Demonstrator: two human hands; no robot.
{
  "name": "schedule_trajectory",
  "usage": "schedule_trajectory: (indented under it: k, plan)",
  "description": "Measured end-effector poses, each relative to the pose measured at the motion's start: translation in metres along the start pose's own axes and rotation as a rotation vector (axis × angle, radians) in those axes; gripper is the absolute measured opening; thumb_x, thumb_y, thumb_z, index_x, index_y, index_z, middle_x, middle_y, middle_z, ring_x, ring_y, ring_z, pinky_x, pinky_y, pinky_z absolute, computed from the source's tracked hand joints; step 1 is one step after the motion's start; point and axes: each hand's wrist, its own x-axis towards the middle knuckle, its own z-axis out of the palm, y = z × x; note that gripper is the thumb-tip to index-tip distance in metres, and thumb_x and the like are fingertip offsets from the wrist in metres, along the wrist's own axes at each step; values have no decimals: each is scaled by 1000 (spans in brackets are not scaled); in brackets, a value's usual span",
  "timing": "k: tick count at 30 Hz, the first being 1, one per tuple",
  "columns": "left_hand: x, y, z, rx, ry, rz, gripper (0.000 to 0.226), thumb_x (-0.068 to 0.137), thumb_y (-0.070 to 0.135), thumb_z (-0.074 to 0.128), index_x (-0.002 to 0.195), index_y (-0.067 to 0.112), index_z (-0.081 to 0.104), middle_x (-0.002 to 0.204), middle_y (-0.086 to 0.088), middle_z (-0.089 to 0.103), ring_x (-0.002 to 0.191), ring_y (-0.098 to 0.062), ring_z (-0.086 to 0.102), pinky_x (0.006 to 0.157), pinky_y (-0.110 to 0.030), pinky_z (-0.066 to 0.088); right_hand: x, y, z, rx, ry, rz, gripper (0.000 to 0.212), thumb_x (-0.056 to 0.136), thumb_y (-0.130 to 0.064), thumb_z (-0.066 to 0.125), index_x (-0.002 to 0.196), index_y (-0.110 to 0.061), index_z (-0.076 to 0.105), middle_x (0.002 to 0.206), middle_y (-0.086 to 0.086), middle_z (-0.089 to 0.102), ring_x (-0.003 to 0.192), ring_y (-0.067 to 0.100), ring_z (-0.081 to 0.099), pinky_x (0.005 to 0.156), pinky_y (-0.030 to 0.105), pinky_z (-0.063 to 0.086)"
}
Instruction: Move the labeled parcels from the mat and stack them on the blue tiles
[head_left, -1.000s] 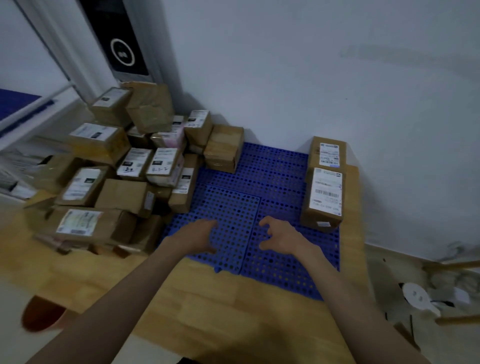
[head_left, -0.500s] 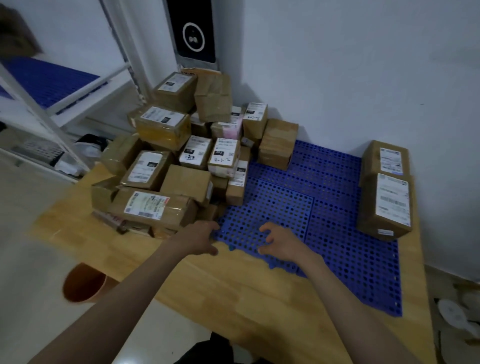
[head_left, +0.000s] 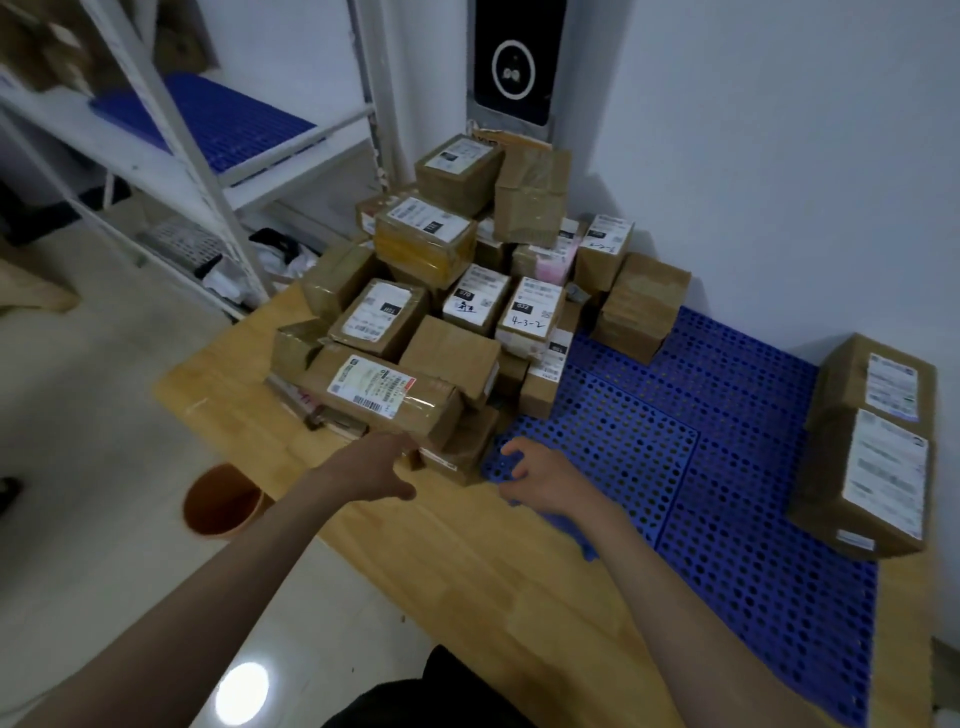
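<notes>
Long labelled parcel (head_left: 384, 397) fronts the pile at the wooden platform's (head_left: 467, 571) left edge. Left hand (head_left: 371, 467) touches it, right hand (head_left: 545, 475) near; fingers loosely apart, holding nothing. Taped cardboard: likely stiff, slick, light; grip both ends.

Parcel label (head_left: 531, 316) reads "4-3-2" (handwritten) under "032".

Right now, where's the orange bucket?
Head view, lower left: the orange bucket stands on the pale floor just off the wooden mat's left edge, below the left hand.
</notes>
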Motion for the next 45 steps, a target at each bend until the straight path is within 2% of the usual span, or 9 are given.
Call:
schedule_trajectory:
  k: [7,15,20,28,31,37,41,43,45]
  plan:
    - [-9,-37,-3,-28,4,-158,74,74,41,80,138,30,45,135,4,51,97,-6,47,84,-22,45,24,-24,10,65,0,-73,65,85,-29,70,142,-21,40,122,5,59,102,18,59,87,32,50]
    - [2,-84,-36,-72,85,-178,81,76,37,80,145,23,39,143,-1,45,125,-18,47,100,-34,46,62,-60,26,117,9,-72,76,83,-35,70,146,-17,32,119,7,63,107,21,60,93,35,50]
    - [33,-113,-56,-43,113,-185,80,78,38,78,144,14,39,142,-7,44,121,-23,50,94,-33,45,90,-75,33,171,59,12,76,79,-34,68,143,-14,33,116,11,66,106,26,63,81,31,48]
    - [81,-151,-75,-85,95,-174,89,75,32,80,145,13,30,142,-11,40,126,-29,45,92,-38,44,116,-85,41,276,174,190,84,73,-46,79,135,-8,36,124,7,56,110,21,58,89,35,53]
    - [94,-157,-79,-117,69,-181,106,73,33,81,153,12,14,141,-15,38,126,-32,46,93,-41,48,117,-86,46,299,195,241,90,72,-50,79,138,-8,33,131,6,52,117,22,54,93,32,49]
    - [106,-158,-85,-101,31,-216,105,68,30,85,147,2,22,136,-17,38,115,-36,53,88,-41,51,115,-91,55,325,208,238,65,83,-33,75,133,-9,42,130,7,57,116,22,57,96,33,50]
    - [105,-160,-86,-72,28,-187,107,64,30,87,147,7,23,128,-16,39,86,-23,51,72,-31,45,104,-89,60,324,235,233,55,84,-24,74,130,-10,47,123,6,61,104,17,59,83,25,50]
    - [103,-161,-85,-30,22,-173,99,62,33,88,141,5,35,125,-15,41,94,-27,54,76,-32,45,97,-87,65,320,243,221,52,84,-21,73,128,-10,47,119,6,62,96,14,58,72,20,45]
    - [98,-160,-83,-10,26,-172,95,61,35,89,137,4,40,124,-15,43,106,-31,54,80,-33,43,88,-84,70,328,263,217,50,84,-20,72,126,-11,46,116,4,62,95,14,58,74,22,46]
